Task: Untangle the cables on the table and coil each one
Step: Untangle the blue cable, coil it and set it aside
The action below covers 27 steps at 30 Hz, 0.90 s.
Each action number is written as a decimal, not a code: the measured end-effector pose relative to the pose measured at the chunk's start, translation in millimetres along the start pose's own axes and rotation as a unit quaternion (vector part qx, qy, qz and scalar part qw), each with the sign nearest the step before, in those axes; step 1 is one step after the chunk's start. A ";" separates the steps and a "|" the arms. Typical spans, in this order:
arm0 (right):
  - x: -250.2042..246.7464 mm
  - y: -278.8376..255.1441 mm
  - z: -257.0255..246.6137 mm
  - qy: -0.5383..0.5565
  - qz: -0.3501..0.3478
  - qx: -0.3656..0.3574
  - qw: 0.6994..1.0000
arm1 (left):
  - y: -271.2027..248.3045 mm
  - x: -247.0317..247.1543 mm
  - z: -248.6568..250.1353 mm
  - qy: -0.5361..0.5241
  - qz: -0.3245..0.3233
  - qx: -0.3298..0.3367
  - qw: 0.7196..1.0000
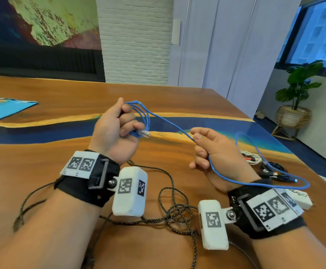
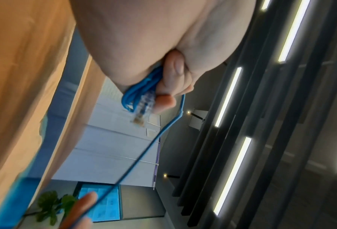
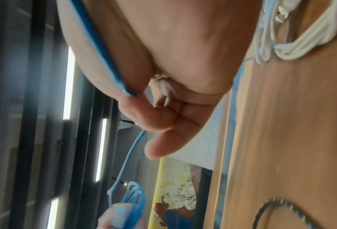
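Thin blue cable [image 1: 170, 123], smooth and round, with a clear plastic plug [image 1: 145, 133] at one end. Several loops of it bunched in the left hand [image 1: 117, 131], fingers curled round the bundle, plug poking out beside the fingertips. From there one strand stretched across to the right hand [image 1: 212, 152], pinched between thumb and forefinger, other fingers loosely curled. Beyond that hand, slack trailing in a wide loop down over the wrist and onto the worktop [image 1: 61, 94]. Both hands raised above the surface.

Glossy wooden worktop with a winding blue and yellow inlay. Black braided cord [image 1: 174, 206] speckled with yellow, lying tangled below the wrists. Coiled white cable [image 1: 252, 158] and a heap of black cables [image 1: 274, 169] to the right, just beside the blue slack. Two wrist straps, each with a white block [image 1: 129, 191] bearing square printed markers. Potted plant [image 1: 298, 88] in a woven basket on the floor.
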State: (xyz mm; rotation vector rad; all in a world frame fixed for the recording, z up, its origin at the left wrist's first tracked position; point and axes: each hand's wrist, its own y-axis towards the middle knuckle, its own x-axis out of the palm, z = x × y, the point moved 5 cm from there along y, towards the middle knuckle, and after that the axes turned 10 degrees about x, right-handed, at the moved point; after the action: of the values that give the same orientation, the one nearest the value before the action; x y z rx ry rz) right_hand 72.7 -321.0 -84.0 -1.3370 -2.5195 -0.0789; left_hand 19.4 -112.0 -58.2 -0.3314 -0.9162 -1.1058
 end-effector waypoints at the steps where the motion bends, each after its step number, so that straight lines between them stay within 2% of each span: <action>1: -1.1 1.6 2.1 -0.022 0.011 0.000 1.000 | -1.3 2.8 -0.4 -0.029 -0.007 -0.004 1.000; 6: 5.4 5.0 11.3 -0.133 0.028 -0.013 0.991 | -15.4 18.0 -8.6 -0.075 -0.047 -0.036 0.995; 11: -2.0 5.7 10.0 -0.141 0.077 -0.020 0.987 | -26.7 30.4 -15.3 -0.037 -0.073 -0.083 0.993; 14: 1.3 3.6 10.0 -0.172 0.055 -0.013 0.983 | -24.5 32.2 -9.6 -0.085 -0.079 -0.041 0.992; 18: 17.5 -2.9 17.8 -0.223 -0.036 0.016 0.974 | -17.6 28.0 -5.4 -0.106 -0.067 0.024 0.992; 21: 27.8 -10.3 21.6 -0.265 -0.099 0.036 0.958 | -9.8 18.1 -5.7 -0.049 -0.025 0.051 0.997; 24: 32.7 -13.3 18.1 -0.275 -0.115 0.009 0.955 | -6.7 12.7 -5.7 0.064 0.000 0.073 0.995; 25: 33.6 -13.4 15.6 -0.267 -0.111 -0.009 0.957 | -6.8 12.2 -6.6 0.134 -0.001 0.081 0.988; 27: 34.7 -13.6 10.5 -0.260 -0.102 -0.042 0.959 | -9.4 11.1 -13.5 0.306 -0.023 0.081 0.948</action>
State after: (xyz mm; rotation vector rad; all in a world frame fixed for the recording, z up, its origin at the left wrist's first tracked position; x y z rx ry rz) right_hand 40.9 -298.9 -83.3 -1.2497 -3.1215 0.1438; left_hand 19.1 -131.7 -59.7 0.1699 -0.4542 -1.0767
